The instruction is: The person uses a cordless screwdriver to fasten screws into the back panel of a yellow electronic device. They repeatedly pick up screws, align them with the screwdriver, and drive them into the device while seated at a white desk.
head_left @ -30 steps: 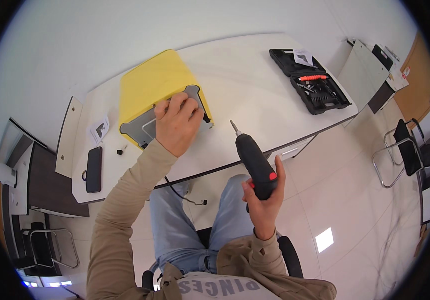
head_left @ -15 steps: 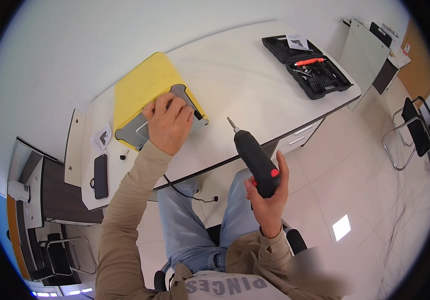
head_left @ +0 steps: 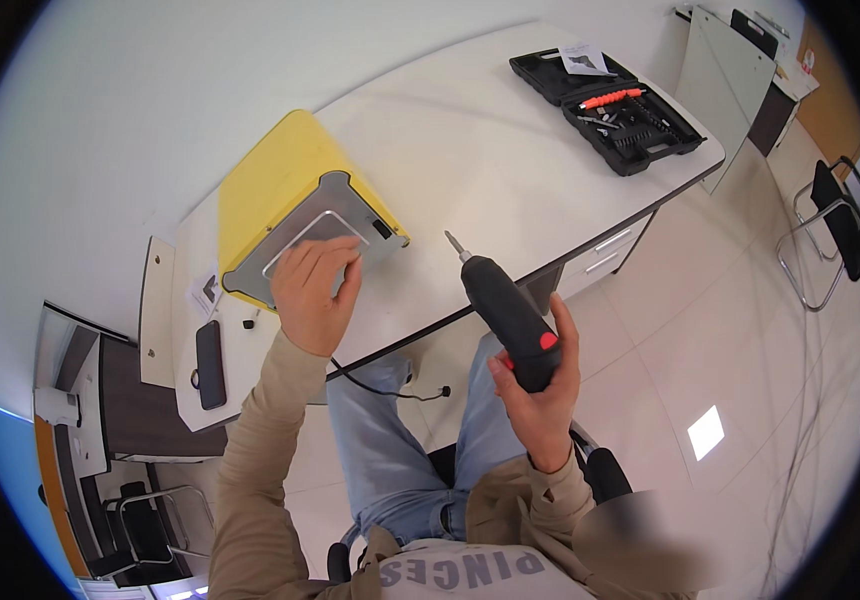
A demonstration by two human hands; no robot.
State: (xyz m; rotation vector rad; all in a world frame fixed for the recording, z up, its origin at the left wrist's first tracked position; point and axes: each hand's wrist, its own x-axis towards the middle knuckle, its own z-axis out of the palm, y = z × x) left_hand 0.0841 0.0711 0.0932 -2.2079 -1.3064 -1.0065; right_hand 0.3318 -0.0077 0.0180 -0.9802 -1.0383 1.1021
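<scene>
A yellow box (head_left: 285, 165) with a grey end panel (head_left: 300, 215) stands on the left part of the table, the panel turned toward me. A bent silver wire handle runs across that panel. In front of it is my left hand (head_left: 315, 295), fingers curled and thumb drawn to the index finger; anything between them is too small or hidden to make out. My right hand (head_left: 540, 400) grips a black cordless screwdriver (head_left: 505, 310) with red accents. Its silver bit points up and left, over the table's front edge, apart from the box.
On the white table (head_left: 450, 130) an open black tool case (head_left: 640, 130) with bits and an orange flexible shaft lies far right. At left are a black phone-like case (head_left: 210, 365), a small black piece (head_left: 248, 324) and a leaflet. A black cord (head_left: 390, 394) hangs off the front edge.
My left hand has come off the upper part of the grey panel and moved down toward me, uncovering the wire handle. The screwdriver stays nearly in place; the whole view has shifted slightly.
</scene>
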